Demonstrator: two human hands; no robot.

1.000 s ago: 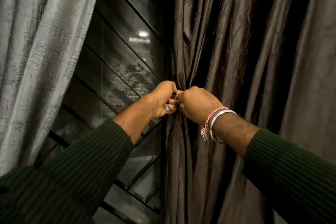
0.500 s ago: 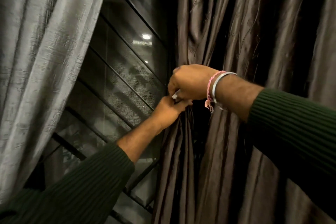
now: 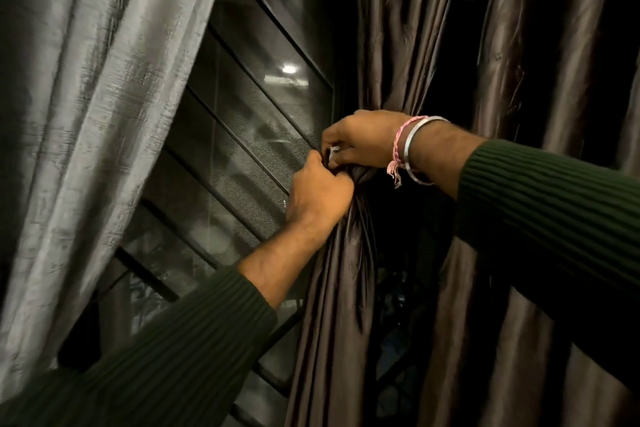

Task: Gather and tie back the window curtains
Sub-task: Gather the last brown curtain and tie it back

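- Gripping the bunched neck of the brown curtain, the left hand has its fingers curled tight round the cloth, seemingly to keep the folds from spreading while the tie is worked.
- Just above and touching it, the right hand curls over the same bunch and pinches something small and pale between its fingertips; it may be the end of a tie cord, though it is too small to say.
- On the right wrist sit a pink braided thread and a metal bangle, next to the ribbed dark green sleeve.
- The brown curtain hangs at the right edge of the window, pulled narrow where the hands meet and fanning out above and below; further folds of it hang loose to the right.
- Between the curtains the window screen shows its dark bars and mesh.
- At the left, the grey curtain hangs well apart, swept aside, with no tie visible on it.
- By my reckoning the knot is in hand but unfinished.
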